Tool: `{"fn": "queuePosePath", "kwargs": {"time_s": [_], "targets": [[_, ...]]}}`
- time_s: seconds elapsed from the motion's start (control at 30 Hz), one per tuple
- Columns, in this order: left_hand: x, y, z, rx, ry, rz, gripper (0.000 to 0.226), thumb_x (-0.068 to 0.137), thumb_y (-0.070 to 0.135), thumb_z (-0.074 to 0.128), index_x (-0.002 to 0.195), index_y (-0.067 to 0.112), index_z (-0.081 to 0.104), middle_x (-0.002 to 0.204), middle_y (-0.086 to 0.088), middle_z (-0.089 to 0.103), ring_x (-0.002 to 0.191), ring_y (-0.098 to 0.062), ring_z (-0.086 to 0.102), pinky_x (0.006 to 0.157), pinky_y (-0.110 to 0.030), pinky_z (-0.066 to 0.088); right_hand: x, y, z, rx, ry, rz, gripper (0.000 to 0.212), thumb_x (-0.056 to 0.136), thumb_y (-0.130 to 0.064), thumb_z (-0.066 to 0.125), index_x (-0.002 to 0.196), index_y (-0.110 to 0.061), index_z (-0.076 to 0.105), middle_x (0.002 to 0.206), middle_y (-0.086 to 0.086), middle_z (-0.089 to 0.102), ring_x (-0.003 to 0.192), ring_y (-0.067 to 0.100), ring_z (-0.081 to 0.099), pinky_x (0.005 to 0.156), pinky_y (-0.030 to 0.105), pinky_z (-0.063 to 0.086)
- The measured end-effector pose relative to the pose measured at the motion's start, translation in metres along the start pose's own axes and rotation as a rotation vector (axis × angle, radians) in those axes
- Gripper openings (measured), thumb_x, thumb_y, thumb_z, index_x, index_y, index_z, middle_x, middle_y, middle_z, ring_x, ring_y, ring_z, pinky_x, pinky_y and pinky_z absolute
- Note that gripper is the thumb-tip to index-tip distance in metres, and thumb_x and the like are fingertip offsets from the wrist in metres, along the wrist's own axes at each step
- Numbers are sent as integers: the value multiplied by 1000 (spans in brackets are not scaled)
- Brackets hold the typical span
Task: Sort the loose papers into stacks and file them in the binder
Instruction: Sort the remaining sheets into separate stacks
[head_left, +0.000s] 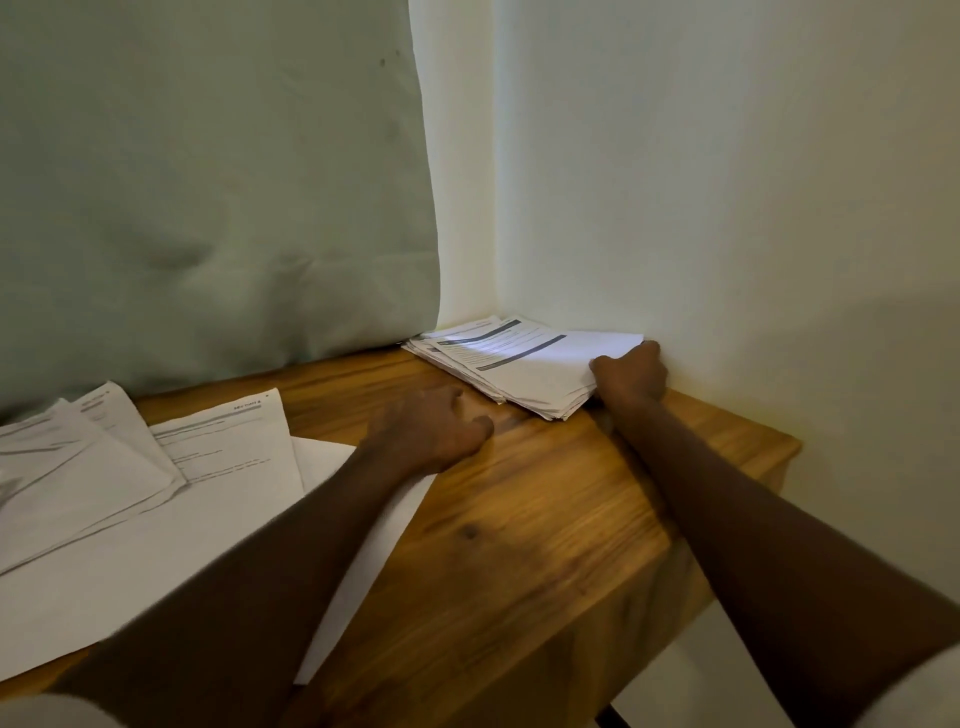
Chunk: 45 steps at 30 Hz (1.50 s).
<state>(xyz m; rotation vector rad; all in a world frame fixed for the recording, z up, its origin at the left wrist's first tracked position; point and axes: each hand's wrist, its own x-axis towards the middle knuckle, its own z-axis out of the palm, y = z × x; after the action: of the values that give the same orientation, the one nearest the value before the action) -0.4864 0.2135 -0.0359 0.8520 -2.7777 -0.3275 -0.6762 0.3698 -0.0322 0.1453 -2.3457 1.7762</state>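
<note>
Right hand (629, 375) grip: fingers curled round near right corner of uneven white printed paper stack (519, 364) in wall corner of wooden tabletop (519, 519). Left hand (431, 431) loosely curled, resting on wood just beside stack, holding nothing. More loose white sheets (156, 467) fanned at left. No binder in view.

Risks: one-corner lift lets misaligned sheets fan and slide off; stack sits near tabletop edge; left forearm lying across sheets may drag them.
</note>
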Motion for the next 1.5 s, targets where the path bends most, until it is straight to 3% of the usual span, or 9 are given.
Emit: {"fn": "queuePosePath", "kwargs": {"time_s": [0.1,0.27,0.43,0.93,1.03,1.1,1.23,1.37,1.5], "targets": [[14,3,-8,17,-107,4,93,79,85,46,157,36,29,163,-7,35,145,-33,37,116,-50,35,-1,1,0,-63,18,1,54,87,-11,70,134,-1,45,132,20,59,118,39,61,92,42,52],[22,1,-5,70,-58,13,91,79,92,36,157,45,27,163,-5,35,147,-33,34,119,-51,30,-6,0,1,-172,88,-43,49,92,-16,66,133,-1,44,132,18,57,115,35,61,78,34,45],[27,-4,-3,111,-21,26,98,74,98,29,156,45,28,162,-5,38,147,-33,35,117,-52,28,-4,1,0,-274,62,-32,51,90,-19,70,130,-1,45,130,19,59,114,35,62,86,38,52],[19,-6,-3,67,58,76,93,75,97,34,150,44,42,157,0,46,141,-28,44,111,-45,37,-12,1,-10,-106,124,6,62,88,-35,68,134,-6,39,135,17,49,115,35,54,82,38,48],[18,-5,-3,73,56,83,98,74,97,35,154,40,37,156,-4,46,141,-30,44,112,-46,36,-18,-1,-10,-336,284,-175,59,89,-46,61,132,-9,44,134,16,46,119,32,48,85,42,49],[18,-7,-3,16,40,53,108,69,99,39,156,35,31,156,-6,45,140,-33,44,112,-47,37,-23,-1,-8,-379,312,-456,43,90,-40,60,123,-13,50,123,10,52,110,27,52,81,42,52],[10,-14,-8,-184,47,42,118,66,93,49,158,25,22,154,-8,47,136,-33,50,109,-45,42,-46,0,1,-338,-188,-1014,22,97,-30,58,118,-24,55,106,-6,58,96,14,56,78,41,53],[-28,-42,-22,-94,231,301,82,90,57,65,158,30,26,153,-4,46,138,-27,45,108,-40,41,-58,-8,-6,-418,-190,-1085,29,98,-36,55,124,-22,56,115,-4,62,104,16,57,78,41,54],[-75,-92,-61,122,538,467,76,88,56,66,152,25,39,153,-5,41,142,-28,37,112,-50,41,-79,-18,-12,-452,-83,-1104,40,97,-36,51,133,-20,55,135,0,59,122,23,55,96,41,43]]}}
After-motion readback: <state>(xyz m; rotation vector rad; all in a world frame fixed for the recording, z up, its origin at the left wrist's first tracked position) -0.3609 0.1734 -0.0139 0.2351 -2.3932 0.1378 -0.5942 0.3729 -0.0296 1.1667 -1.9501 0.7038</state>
